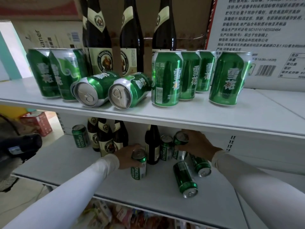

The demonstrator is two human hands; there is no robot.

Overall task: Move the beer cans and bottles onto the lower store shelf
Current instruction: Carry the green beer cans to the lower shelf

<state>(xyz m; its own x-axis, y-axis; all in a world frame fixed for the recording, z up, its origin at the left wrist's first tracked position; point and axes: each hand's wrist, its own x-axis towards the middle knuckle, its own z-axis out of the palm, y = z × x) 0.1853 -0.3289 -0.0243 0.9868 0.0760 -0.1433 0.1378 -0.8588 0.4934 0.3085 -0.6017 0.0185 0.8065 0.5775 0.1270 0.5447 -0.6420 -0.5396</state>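
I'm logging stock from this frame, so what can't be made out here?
- Head view: the tops of the upper bottles are cut off by the top edge.
- Left hand covers part of its can.
- Right hand covers part of its can.
- Goods under the lower shelf are blurred.

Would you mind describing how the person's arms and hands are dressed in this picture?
Both arms wear long, plain white sleeves, close-fitting and smooth, with no visible print or markings. Each sleeve ends at the wrist in a snug cuff. The left hand and right hand are bare: no gloves are worn, and no rings, watch or bracelet can be made out at this sharpness.
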